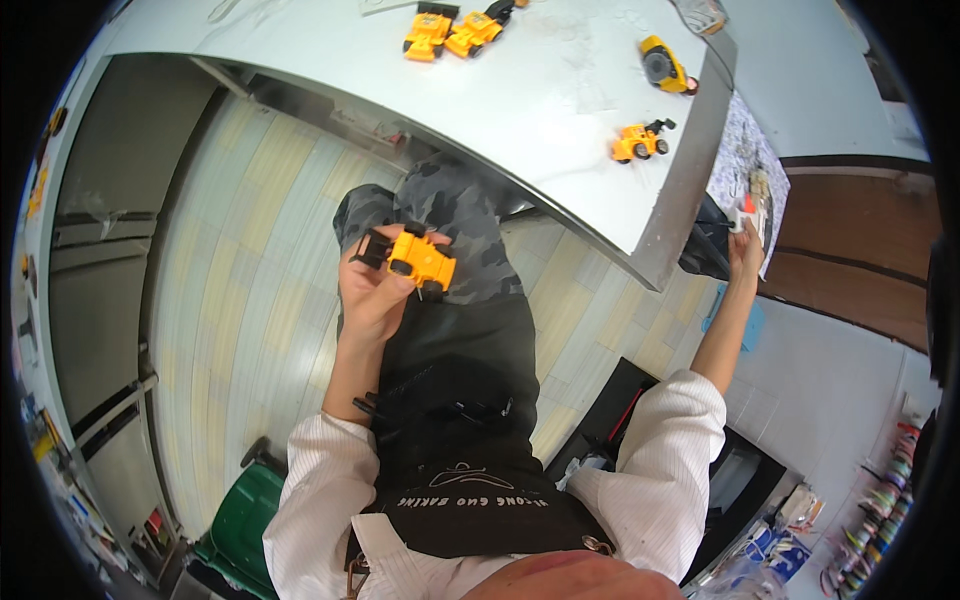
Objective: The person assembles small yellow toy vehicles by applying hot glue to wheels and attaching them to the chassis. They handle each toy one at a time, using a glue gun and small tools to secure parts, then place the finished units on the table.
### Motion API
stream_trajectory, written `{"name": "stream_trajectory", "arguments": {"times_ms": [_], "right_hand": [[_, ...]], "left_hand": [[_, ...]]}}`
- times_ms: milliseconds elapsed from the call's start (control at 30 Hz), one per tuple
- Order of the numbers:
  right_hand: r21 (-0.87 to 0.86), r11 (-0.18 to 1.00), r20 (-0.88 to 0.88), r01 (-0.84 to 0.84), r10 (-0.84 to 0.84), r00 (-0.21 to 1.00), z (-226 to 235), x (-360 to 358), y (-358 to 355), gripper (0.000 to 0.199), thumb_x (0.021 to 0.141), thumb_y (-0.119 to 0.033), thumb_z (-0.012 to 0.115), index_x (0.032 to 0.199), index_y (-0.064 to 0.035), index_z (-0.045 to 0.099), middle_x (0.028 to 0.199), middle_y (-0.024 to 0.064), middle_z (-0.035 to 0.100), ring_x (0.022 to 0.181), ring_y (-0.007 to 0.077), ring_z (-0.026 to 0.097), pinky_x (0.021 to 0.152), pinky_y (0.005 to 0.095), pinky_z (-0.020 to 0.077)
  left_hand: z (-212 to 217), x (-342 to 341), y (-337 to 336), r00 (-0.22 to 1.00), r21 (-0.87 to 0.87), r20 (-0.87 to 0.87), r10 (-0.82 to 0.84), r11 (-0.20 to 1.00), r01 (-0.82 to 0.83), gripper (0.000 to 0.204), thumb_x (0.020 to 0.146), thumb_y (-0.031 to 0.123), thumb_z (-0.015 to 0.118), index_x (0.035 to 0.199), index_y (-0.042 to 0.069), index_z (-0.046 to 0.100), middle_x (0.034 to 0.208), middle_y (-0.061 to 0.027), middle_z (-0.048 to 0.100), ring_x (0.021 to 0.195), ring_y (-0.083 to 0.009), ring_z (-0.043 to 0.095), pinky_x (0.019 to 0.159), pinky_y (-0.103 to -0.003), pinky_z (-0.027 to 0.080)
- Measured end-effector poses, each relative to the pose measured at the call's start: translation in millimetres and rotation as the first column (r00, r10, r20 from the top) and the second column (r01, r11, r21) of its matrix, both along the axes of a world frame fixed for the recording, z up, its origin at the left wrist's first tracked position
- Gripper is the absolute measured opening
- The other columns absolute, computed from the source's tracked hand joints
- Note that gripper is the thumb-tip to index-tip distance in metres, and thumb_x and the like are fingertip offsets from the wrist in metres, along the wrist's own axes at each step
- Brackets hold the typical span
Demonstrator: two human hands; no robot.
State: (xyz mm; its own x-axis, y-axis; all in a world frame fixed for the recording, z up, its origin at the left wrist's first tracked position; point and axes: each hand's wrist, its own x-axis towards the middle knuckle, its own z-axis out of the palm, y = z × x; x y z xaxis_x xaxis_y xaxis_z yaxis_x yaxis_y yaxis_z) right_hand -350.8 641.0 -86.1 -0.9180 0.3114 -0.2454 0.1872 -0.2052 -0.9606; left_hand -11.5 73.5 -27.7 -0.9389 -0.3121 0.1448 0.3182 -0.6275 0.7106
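Observation:
Over my lap, my left hand (pixel 370 300) grips a small yellow toy loader (pixel 425 262) with black wheels and a black bucket, thumb along its side. Far off to the right, beyond the corner of the white table (pixel 560 110), my right hand (pixel 745 250) is closed around a white-and-red object (pixel 748 215) whose kind I cannot make out. That hand is over a surface with a patterned sheet (pixel 738 150). Closest to it on the table is a yellow toy vehicle (pixel 640 143) with a black arm.
Two more yellow toy vehicles (pixel 430 35) stand side by side at the table's far edge. Another yellow toy vehicle (pixel 660 64) lies tipped near the right edge. A green bin (pixel 240 525) is at lower left, and grey cabinets (pixel 110 180) line the left.

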Motion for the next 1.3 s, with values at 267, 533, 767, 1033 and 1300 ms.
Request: {"name": "stream_trajectory", "arguments": {"times_ms": [267, 533, 767, 1033, 1300], "right_hand": [[0.443, 0.859, -0.553, 0.259, 0.034, 0.832, 111.6, 130.6, -147.4, 0.024, 0.09, -0.005, 0.066, 0.114, 0.0006, 0.063, 0.102, 0.005, 0.066, 0.086, 0.0116, 0.061, 0.07, 0.0242, 0.0492], [0.826, 0.3, -0.18, -0.478, 0.943, 0.281, 170.8, 232.8, -352.2, 0.046, 0.074, -0.011, 0.081, 0.118, -0.0069, 0.069, 0.081, 0.0044, 0.063, 0.066, 0.0127, 0.057, 0.057, 0.0256, 0.0452], [0.796, 0.325, -0.304, -0.51, 0.944, 0.128, 129.7, 233.0, -397.8, 0.024, 0.073, -0.005, 0.08, 0.096, -0.0065, 0.074, 0.08, 0.0054, 0.064, 0.065, 0.0145, 0.06, 0.054, 0.0262, 0.0456], [0.694, 0.497, -0.299, -0.521, 0.857, 0.42, 140.7, 220.7, -382.2, 0.014, 0.074, 0.0, 0.078, 0.088, -0.0031, 0.075, 0.08, 0.0059, 0.069, 0.066, 0.0111, 0.059, 0.056, 0.0213, 0.0425], [0.74, 0.389, -0.305, -0.548, 0.921, 0.243, 155.6, 229.1, -386.4, 0.015, 0.076, -0.002, 0.077, 0.089, 0.0024, 0.073, 0.082, 0.0097, 0.066, 0.071, 0.016, 0.059, 0.061, 0.0239, 0.0441]], "left_hand": [[4.1, -7.7, 3.5, 0.998, -0.054, -0.028, -0.051, 0.997, 0.05, 0.04, 0.082, 0.009, 0.07, 0.118, -0.004, 0.057, 0.112, -0.0218, 0.064, 0.107, -0.0331, 0.064, 0.091, -0.044, 0.053], [7.1, -1.8, 3.0, 0.993, -0.1, -0.088, -0.077, 0.993, 0.068, 0.041, 0.08, 0.008, 0.072, 0.116, -0.006, 0.057, 0.113, -0.0234, 0.064, 0.103, -0.0314, 0.065, 0.09, -0.042, 0.054], [5.3, 9.9, -5.8, 0.992, -0.061, -0.105, -0.064, 0.997, 0.057, 0.036, 0.08, 0.0, 0.071, 0.113, -0.007, 0.057, 0.113, -0.0216, 0.063, 0.106, -0.0337, 0.064, 0.091, -0.043, 0.054], [1.5, 14.8, -14.1, 0.999, -0.037, -0.02, -0.027, 0.999, 0.027, 0.044, 0.077, 0.021, 0.077, 0.11, -0.002, 0.059, 0.108, -0.0219, 0.064, 0.102, -0.0334, 0.065, 0.089, -0.043, 0.052], [-2.2, 11.5, -14.9, 0.99, 0.073, -0.112, -0.081, 0.993, 0.089, 0.039, 0.079, 0.0, 0.071, 0.116, -0.005, 0.057, 0.107, -0.0203, 0.066, 0.108, -0.0379, 0.064, 0.093, -0.048, 0.052]]}}
